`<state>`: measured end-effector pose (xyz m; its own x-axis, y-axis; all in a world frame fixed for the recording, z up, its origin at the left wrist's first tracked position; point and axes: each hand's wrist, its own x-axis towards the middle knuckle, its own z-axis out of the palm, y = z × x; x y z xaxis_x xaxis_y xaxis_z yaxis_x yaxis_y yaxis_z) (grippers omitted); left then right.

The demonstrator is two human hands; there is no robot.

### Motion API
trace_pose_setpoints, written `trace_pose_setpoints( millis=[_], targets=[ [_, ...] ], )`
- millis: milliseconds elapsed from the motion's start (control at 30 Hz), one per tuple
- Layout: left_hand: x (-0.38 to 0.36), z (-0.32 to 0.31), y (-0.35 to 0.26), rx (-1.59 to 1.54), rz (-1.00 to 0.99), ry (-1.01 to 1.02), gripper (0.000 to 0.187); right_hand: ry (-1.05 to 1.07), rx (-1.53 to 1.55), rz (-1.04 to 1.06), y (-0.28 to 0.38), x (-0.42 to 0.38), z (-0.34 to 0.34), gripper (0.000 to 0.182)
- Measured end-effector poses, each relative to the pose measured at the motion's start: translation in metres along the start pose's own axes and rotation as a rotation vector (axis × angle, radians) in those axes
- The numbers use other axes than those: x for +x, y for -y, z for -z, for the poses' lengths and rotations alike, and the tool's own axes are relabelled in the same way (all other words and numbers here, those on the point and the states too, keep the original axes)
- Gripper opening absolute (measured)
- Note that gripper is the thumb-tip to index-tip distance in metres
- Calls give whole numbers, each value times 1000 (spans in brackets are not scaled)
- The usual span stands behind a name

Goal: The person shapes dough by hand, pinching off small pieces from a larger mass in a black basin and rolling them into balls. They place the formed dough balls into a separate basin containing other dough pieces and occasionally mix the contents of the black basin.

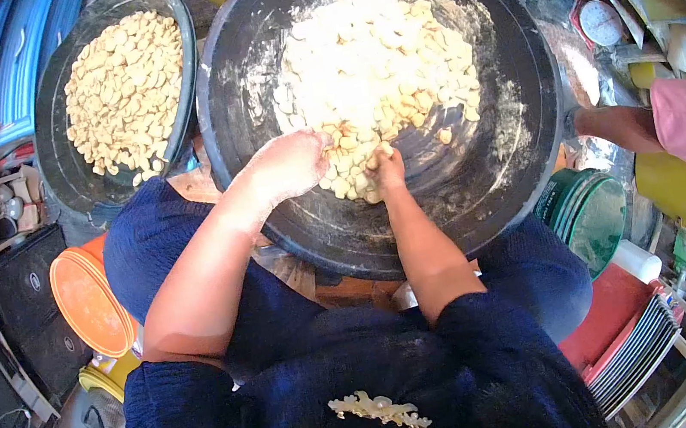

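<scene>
A wide black basin (254, 130) holds a heap of pale, flattened dough-like pieces (391, 52), dusted with white powder and partly washed out by glare. My left hand (293, 164), coated in powder, reaches into the near left part of the heap with its fingers curled down among the pieces. Close to its right, my right hand (388, 165) is closed at the near edge of the heap, its fingertips against some pieces. What either hand grips is hidden. Bare, powder-streaked basin floor shows right of my right hand.
A smaller dark basin (54, 157) with similar pieces stands at the left. An orange bucket (81, 300) is lower left, green stacked containers (595, 220) lower right. Another person's arm (622, 130) in a pink sleeve reaches in from the right. A dial scale (601, 22) stands upper right.
</scene>
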<state>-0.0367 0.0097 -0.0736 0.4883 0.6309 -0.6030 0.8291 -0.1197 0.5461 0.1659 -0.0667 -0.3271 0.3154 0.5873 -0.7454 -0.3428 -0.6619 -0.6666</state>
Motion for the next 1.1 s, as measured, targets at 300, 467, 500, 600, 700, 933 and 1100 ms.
trace_pose_setpoints(
  millis=[300,467,500,600,700,933,1100],
  targets=[
    [56,-35,5,-867,-130,-324,44,1034,-78,3,154,-57,-41,37],
    [71,-16,24,-992,133,-194,32,887,-240,163,160,-37,-27,30],
    [72,-15,23,-912,156,-200,32,881,-235,162,160,-40,-26,30],
    [71,-31,11,-1046,199,-194,28,859,-101,252,158,-46,-28,25],
    [75,-32,22,-1392,144,-50,22,802,-210,172,153,-45,-36,23],
    [109,-51,80,-331,220,-81,31,435,-1077,337,134,13,-5,49],
    [147,-97,125,-832,386,-191,32,-133,-1351,568,51,29,-58,59]
  ],
)
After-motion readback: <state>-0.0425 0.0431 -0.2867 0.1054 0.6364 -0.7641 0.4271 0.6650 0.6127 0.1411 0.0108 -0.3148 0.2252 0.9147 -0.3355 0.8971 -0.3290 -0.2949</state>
